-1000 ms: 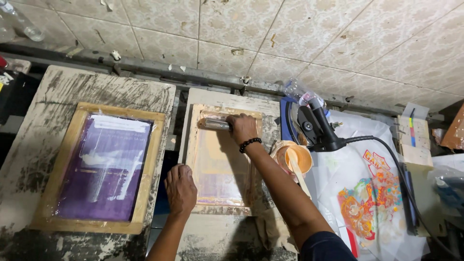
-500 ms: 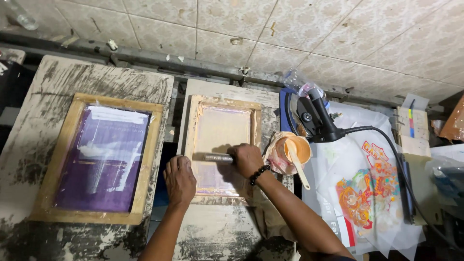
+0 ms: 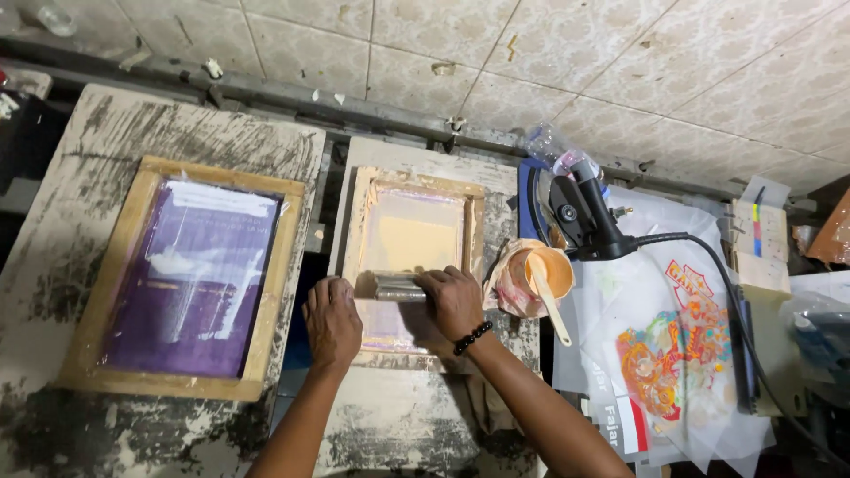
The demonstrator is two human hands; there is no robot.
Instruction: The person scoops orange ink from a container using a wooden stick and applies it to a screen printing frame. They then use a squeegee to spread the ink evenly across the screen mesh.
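A small wooden screen-printing frame [image 3: 361,211] lies flat on a stained wooden board, its mesh tinted pale orange. My right hand [image 3: 453,301], with a dark bead bracelet at the wrist, grips a metal-handled squeegee [image 3: 396,288] lying across the lower part of the mesh. My left hand [image 3: 332,320] presses flat, fingers spread, on the frame's lower left corner.
A larger wooden frame with purple mesh [image 3: 190,274] lies on the board to the left. To the right stand a plastic-wrapped cup of orange ink with a stick [image 3: 543,276], a black heat gun [image 3: 584,217] with cable, and printed transparent sheets [image 3: 673,363]. Tiled floor lies beyond.
My right hand has pulled the squeegee from the frame's far end down toward me, to the lower part of the mesh. My left hand stayed on the frame's lower left corner.
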